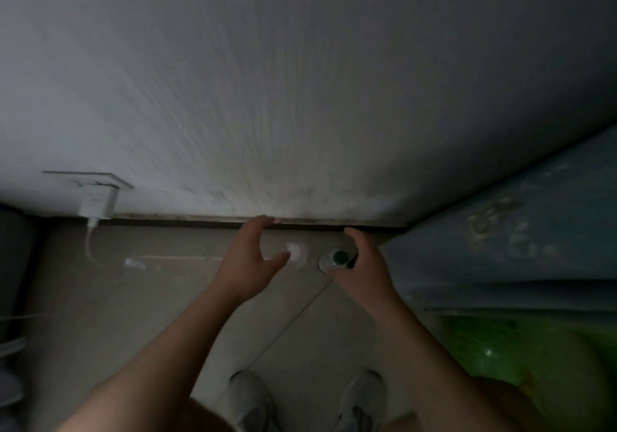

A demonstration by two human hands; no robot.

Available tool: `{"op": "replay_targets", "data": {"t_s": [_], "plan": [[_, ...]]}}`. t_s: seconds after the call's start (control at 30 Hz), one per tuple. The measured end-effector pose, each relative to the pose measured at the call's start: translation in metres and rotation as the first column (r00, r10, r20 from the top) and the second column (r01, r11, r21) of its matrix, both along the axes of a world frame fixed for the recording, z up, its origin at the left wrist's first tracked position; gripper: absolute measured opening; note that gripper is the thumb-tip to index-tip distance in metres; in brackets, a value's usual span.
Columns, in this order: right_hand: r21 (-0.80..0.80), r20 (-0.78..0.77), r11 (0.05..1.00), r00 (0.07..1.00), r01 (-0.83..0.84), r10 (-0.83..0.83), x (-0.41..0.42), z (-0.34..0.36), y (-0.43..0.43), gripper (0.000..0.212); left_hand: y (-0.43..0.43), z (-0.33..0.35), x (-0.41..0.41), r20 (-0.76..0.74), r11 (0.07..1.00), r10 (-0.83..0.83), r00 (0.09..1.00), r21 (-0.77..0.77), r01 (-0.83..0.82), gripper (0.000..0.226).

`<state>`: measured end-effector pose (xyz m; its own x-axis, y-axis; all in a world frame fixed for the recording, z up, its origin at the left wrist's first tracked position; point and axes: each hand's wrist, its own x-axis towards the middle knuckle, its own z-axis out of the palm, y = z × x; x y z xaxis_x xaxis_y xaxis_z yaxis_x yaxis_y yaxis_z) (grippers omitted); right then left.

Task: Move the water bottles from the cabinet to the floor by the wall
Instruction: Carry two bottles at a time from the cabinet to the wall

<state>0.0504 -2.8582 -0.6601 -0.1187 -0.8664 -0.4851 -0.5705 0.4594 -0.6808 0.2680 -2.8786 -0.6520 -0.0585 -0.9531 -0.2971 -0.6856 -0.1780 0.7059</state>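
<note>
Head view: two bottles (336,259) stand on the floor between both hands' spread, empty fingers (258,231).

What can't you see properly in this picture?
Head view:
- Bottle bodies: seen from above, only the white cap and green cap show.
- Right hand: covers part of the green-capped bottle; contact unclear.
- Cabinet: not in view.
- Charger cable: blurs into the dim floor.
- Shoes: cut off by the bottom edge.
</note>
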Motion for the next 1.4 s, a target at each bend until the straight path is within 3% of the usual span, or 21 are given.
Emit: {"op": "replay_targets", "data": {"t_s": [0.27,0.6,1.0,1.4], "plan": [[-0.029,-0.154,0.984,0.973,-0.177,0.170,0.009,0.163,0.000,0.073,0.001,0.156,0.008,0.154,0.997,-0.071,0.986,0.025,0.068,0.067],[-0.025,-0.365,0.909,0.850,-0.417,0.380,0.026,0.343,-0.003,0.063,0.002,0.335,0.010,0.367,0.988,-0.110,0.924,-0.065,0.143,0.057],[-0.120,-0.530,0.871,0.772,-0.477,0.350,0.026,0.501,0.022,0.049,0.029,0.503,-0.004,0.509,0.950,-0.120,0.852,-0.190,0.247,0.044],[-0.259,-0.606,0.808,0.740,-0.530,0.292,-0.006,0.587,0.048,0.049,0.069,0.588,-0.033,0.524,0.950,-0.009,0.852,-0.261,0.171,0.045]]}}
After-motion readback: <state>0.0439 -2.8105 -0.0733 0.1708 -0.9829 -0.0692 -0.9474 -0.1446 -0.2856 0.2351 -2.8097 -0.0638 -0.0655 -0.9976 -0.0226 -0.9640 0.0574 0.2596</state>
